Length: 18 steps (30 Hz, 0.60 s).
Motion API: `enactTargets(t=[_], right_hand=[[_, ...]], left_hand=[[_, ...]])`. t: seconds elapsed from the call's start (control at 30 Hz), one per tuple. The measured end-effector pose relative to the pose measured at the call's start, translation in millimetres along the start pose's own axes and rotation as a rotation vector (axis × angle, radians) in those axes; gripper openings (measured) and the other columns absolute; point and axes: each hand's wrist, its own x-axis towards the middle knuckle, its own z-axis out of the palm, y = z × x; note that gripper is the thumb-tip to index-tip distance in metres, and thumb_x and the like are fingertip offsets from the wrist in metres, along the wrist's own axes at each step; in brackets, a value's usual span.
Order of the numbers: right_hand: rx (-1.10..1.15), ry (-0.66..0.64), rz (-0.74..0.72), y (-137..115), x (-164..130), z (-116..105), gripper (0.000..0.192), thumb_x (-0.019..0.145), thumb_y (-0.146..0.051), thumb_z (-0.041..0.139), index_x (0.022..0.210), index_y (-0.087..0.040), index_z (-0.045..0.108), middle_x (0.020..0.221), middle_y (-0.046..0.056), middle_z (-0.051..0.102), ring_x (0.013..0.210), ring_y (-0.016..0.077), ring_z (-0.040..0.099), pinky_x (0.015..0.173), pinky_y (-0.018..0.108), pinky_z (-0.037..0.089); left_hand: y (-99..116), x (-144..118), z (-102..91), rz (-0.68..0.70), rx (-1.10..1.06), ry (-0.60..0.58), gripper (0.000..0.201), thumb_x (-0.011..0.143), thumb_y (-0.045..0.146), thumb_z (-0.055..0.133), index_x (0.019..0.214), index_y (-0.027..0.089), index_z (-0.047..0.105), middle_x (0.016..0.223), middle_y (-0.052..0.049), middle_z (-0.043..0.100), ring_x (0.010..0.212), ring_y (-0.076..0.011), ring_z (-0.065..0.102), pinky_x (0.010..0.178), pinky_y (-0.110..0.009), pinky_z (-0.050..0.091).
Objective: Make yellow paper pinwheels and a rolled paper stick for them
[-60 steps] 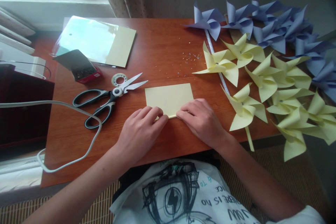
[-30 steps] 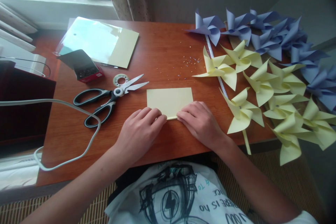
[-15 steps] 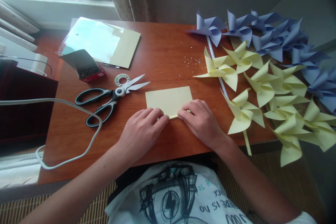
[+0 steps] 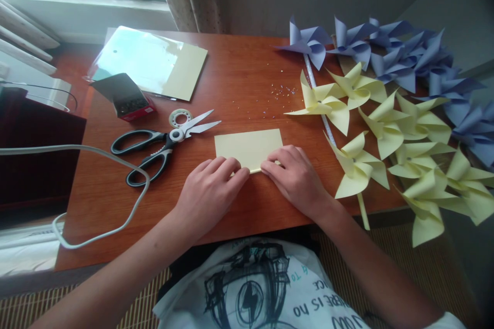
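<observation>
Hands (image 4: 250, 182) on yellow paper (image 4: 249, 146) — near edge rolled

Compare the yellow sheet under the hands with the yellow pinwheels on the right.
The yellow sheet lies flat, with its near edge rolled; the yellow pinwheels are folded into curled vanes. The sheet is single; the pinwheels are many, overlapping, some on sticks. Both look like the same pale yellow paper.

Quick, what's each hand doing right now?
Left hand: fingers curled, pressing the rolled near edge of the yellow paper.
Right hand: fingers curled, pressing the same edge.
</observation>
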Motion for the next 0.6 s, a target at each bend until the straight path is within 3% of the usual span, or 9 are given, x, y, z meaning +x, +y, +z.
enactTargets(t=[0.6], right_hand=[[0.047, 0.006, -0.003, 1.2, 0.0, 1.2, 0.017, 0.100, -0.023, 0.056, 0.090, -0.019, 0.068, 0.092, 0.006, 0.069, 0.090, 0.0215, 0.053, 0.083, 0.036, 0.041]], left_hand=[[-5.1, 1.6, 3.0, -0.011, -0.068, -0.015, 0.006, 0.094, 0.019, 0.059, 0.094, 0.021, 0.064, 0.094, -0.003, 0.065, 0.082, -0.0191, 0.057, 0.074, -0.032, 0.047]])
